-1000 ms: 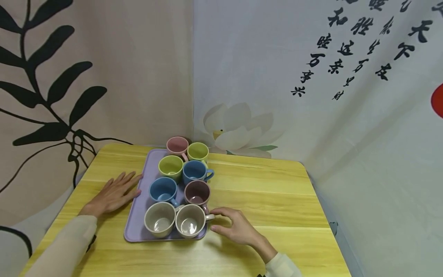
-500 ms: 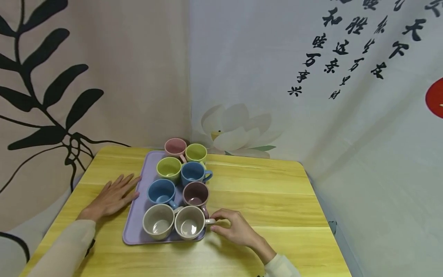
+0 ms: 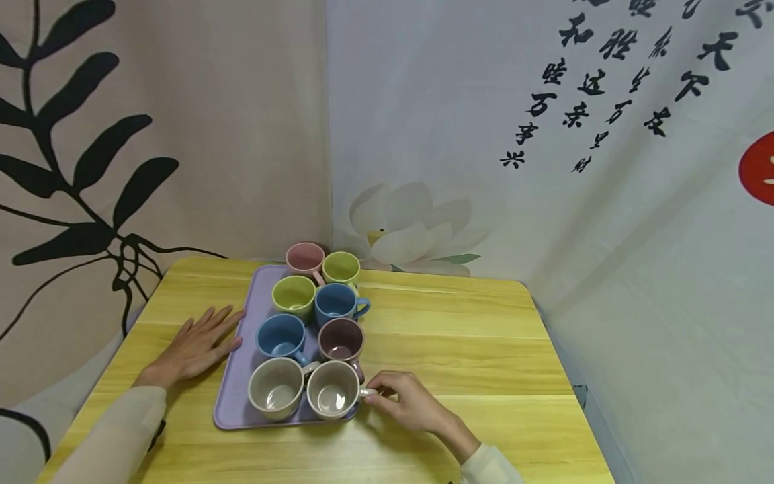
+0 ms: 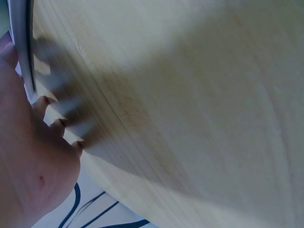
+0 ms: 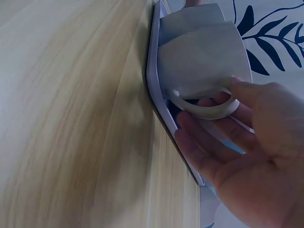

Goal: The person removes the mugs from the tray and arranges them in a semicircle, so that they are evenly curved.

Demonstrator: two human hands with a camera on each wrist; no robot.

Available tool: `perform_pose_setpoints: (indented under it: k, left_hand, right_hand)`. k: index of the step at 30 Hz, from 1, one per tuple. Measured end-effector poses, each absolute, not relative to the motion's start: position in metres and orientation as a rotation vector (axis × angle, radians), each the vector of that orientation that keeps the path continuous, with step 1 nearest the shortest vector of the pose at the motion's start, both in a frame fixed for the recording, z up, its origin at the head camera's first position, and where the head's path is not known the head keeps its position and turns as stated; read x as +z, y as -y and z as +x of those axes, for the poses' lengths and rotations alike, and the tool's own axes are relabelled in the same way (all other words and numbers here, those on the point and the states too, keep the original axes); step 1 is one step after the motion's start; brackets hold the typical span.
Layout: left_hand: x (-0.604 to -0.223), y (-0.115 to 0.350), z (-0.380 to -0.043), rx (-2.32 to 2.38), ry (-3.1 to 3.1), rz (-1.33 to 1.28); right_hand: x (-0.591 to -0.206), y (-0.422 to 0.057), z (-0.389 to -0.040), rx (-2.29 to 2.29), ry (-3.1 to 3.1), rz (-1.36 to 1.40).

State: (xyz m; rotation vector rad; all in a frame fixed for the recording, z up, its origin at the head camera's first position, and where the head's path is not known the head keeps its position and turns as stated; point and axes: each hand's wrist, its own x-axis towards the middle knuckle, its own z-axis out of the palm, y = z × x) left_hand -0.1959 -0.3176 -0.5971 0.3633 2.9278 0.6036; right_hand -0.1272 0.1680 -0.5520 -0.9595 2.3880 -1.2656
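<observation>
In the lower centre of the frame, the cream mug at the near right corner of the lavender tray is held by the right hand. Its handle is pinched between thumb and fingers, with the gap almost closed and the other fingers loosely bent. The mug is held upright, or nearly so; whether its base is raised off the tray cannot be told for certain from these angles.

By the left hand, at the left of the frame, nothing is gripped: its fingers are stretched out and spread, and the tray's left rim is touched by their tips.

The tray is set on the yellow wood-grain worktop, left of the middle of the frame. Two columns of mugs are carried by it. In the left column, from top to bottom, a pink mug, a lime-green mug, a blue mug and a second cream mug are lined up. Above the held mug, the right column is formed by another lime-green mug, another blue mug and a mauve mug.
</observation>
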Motion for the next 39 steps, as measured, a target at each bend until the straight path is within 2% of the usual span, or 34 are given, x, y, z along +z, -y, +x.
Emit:
perform_pose_setpoints:
  k: [14,31,39]
  left_hand:
    - [-0.596,0.318,-0.197,0.605,-2.916,0.373]
    - [-0.601,0.318,-0.197,0.614,-2.932,0.388]
    - [-0.601,0.318,-0.197,0.630,-2.935,0.377]
  right_hand:
    - [-0.547,-0.165,-0.127,-1.164,-2.400,-0.979]
    - [-0.553,-0.162,-0.122,-1.165,-2.617,-1.240]
    - [-0.552,-0.169,-0.116,-1.224,-2.643,-1.237]
